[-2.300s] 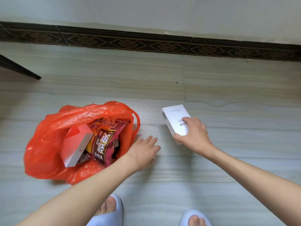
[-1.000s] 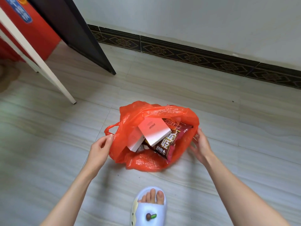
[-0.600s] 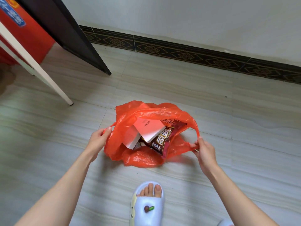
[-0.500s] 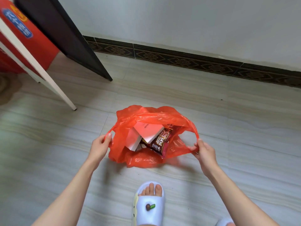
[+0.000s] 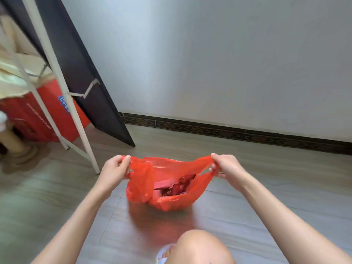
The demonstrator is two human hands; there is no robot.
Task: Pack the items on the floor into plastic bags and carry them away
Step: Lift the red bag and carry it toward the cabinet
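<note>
2 handles now pulled apart, orange bag (image 5: 167,189) lifted higher

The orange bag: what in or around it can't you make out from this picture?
Head view only:
- Contents of the orange bag: mostly hidden by its walls; only a snack packet and a box edge show.
- The bag's handles: covered by the left hand and right hand gripping them.
- Feet: hidden behind the knee.

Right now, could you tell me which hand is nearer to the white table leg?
Left. The left hand grips the bag handle just beside the table leg; the right hand holds the far handle.
</note>
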